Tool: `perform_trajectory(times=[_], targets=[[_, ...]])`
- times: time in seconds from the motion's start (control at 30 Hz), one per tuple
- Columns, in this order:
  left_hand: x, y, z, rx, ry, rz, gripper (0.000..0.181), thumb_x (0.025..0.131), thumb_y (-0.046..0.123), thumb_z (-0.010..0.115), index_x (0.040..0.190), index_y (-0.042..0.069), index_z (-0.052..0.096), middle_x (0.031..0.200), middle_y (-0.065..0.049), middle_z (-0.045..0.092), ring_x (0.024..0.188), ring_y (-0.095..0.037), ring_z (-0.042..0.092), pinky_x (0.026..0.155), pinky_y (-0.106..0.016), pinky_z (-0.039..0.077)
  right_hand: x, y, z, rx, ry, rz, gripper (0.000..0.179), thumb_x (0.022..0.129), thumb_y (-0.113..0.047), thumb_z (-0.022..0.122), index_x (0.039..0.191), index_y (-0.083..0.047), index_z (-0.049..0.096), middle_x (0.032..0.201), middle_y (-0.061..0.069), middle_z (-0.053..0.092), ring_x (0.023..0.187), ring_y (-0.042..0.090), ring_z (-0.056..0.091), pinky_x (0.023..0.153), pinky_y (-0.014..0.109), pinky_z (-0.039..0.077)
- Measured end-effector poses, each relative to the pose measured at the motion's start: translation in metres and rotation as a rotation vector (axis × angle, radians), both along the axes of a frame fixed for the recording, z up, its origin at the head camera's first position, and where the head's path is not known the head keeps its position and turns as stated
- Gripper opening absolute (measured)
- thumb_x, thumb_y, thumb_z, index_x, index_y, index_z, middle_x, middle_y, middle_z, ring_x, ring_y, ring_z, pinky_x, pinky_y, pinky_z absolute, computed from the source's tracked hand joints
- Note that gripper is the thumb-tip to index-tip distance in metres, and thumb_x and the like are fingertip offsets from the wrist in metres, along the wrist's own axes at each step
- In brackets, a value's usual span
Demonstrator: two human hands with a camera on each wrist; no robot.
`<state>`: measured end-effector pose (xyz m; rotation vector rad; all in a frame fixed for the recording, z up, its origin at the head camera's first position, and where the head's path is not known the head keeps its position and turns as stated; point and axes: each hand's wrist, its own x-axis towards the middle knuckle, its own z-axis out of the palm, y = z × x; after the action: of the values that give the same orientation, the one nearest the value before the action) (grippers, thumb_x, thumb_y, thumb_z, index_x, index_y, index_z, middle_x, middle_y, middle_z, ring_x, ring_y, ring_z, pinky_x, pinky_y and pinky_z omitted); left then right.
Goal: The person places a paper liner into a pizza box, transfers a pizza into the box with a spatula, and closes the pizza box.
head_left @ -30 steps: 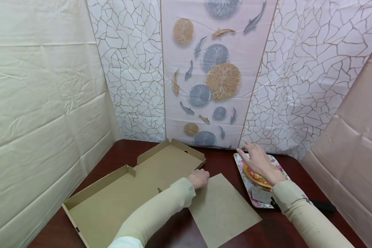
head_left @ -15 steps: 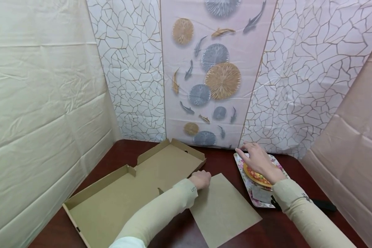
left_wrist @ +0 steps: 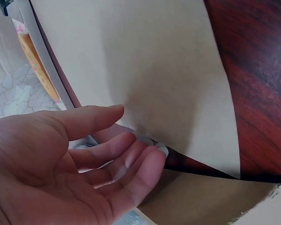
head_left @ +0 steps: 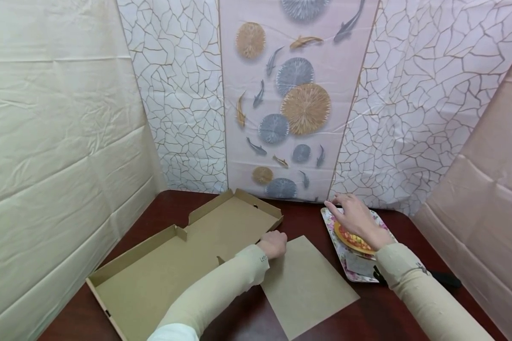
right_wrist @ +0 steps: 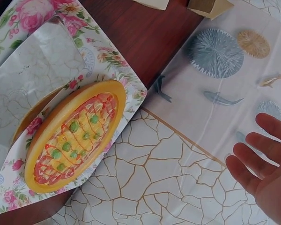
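Observation:
My left hand (head_left: 274, 244) hovers by the left edge of a square brown sheet of paper (head_left: 309, 289), close to the cardboard box's side. In the left wrist view its fingers are loosely bent near the paper's edge (left_wrist: 178, 70), the thumb apart and nothing between them. My right hand (head_left: 354, 215) reaches over a floral tray (head_left: 330, 232), fingers spread and nothing held. On that tray lies a round pizza (right_wrist: 77, 136) with red sauce and green bits, looking like a toy. Beside the pizza a shiny flat metal blade (right_wrist: 33, 70) lies on the tray.
An unfolded pizza box (head_left: 145, 274) lies on the left of the dark red table (head_left: 177, 203), its low side walls raised. A black handle (head_left: 445, 279) juts out to the right beneath my right forearm. Patterned cloth (head_left: 183, 94) hangs behind the table.
Both hands stay almost in place. The whole head view shifts up very slightly; the paper, box and pizza keep their places.

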<state>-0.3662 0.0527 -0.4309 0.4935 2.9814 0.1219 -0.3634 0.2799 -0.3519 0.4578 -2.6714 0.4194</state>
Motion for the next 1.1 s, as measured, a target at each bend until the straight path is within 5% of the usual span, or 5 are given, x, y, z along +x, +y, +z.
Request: perform_trajectory(times=[0.83, 1.1], targets=[[-0.0054, 0.0035, -0.0049, 0.046, -0.077, 0.065, 0.017, 0.096, 0.018, 0.052, 0.085, 0.012, 0.064, 0.075, -0.004, 0.058, 0.064, -0.018, 0.052, 0.056, -0.031, 0.041, -0.0027, 0.0021, -0.0039, 0.017, -0.008, -0.024, 0.049, 0.101, -0.044, 0.041, 0.105, -0.001, 0.065, 0.11, 0.021, 0.067, 0.108, 0.039, 0.056, 0.09, 0.056, 0.044], [0.0002, 0.0051, -0.0049, 0.029, -0.109, 0.089, 0.027, 0.097, 0.027, 0.05, 0.113, 0.013, 0.067, 0.113, -0.008, 0.065, 0.096, -0.027, 0.057, 0.082, -0.043, 0.049, -0.0024, 0.0035, -0.0035, 0.0, -0.01, -0.016, 0.049, 0.101, -0.043, 0.041, 0.106, -0.001, 0.065, 0.111, 0.022, 0.067, 0.109, 0.041, 0.056, 0.092, 0.057, 0.043]])
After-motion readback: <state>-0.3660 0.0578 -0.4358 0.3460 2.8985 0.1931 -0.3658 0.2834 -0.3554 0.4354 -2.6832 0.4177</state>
